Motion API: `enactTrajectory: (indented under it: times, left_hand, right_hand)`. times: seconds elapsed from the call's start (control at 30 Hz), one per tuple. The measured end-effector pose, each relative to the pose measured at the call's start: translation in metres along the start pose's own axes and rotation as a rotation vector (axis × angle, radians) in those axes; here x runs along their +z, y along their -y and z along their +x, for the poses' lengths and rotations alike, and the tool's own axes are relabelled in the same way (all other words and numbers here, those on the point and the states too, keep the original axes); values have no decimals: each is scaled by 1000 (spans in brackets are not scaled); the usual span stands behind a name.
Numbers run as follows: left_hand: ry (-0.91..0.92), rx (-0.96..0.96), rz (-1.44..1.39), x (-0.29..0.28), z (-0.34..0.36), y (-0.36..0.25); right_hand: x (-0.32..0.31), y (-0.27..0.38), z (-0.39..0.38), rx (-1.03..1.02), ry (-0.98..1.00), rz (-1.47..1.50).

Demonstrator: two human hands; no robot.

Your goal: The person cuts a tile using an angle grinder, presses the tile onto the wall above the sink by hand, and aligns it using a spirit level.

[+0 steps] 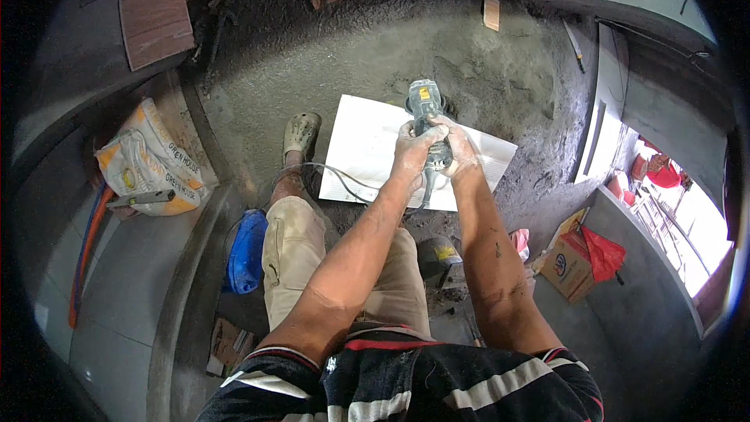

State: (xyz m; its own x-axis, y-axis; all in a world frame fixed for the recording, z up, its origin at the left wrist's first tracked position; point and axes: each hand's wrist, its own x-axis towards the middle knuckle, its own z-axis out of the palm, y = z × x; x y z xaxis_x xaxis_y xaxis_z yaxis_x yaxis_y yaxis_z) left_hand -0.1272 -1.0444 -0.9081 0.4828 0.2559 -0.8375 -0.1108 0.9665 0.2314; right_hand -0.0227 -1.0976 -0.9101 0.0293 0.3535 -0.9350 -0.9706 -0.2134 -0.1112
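An angle grinder (423, 99), dusty grey with a yellow label, is held in both of my hands, its head pointing away from me. My left hand (414, 148) wraps its body from the left, and my right hand (458, 144) closes round it from the right. The thumbs lie close together on top. Below it lies a large white panel (363, 137), tilted on the rough floor. The grinder's grey cord (344, 176) runs left across the panel toward my leg. My hands hide much of the tool's body, and its disc is mostly out of sight.
Left of my legs sits a blue container (248, 250). A white and orange sack (152, 160) rests on the ledge at left. A cardboard box (566, 266) with a red bag (601, 252) stands at right. A small tile piece (491, 12) lies on the far floor.
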Motion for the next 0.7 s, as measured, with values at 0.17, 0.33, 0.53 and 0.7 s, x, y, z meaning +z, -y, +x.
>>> enactTrajectory:
  times: [0.17, 0.33, 0.53, 0.7]
  left_hand:
    - [-9, 3, -11, 1, -3, 0]
    - [-10, -10, -13, 3, -3, -4]
    - [-12, -12, -30, 3, -5, -8]
    - [-5, -17, -13, 4, -6, -9]
  right_hand:
    - [-9, -2, 5, -2, 3, 8]
    - [-11, -5, 8, -49, 12, 20]
    - [-7, -5, 8, -32, -21, 17]
    - [-10, -5, 8, -31, -2, 39]
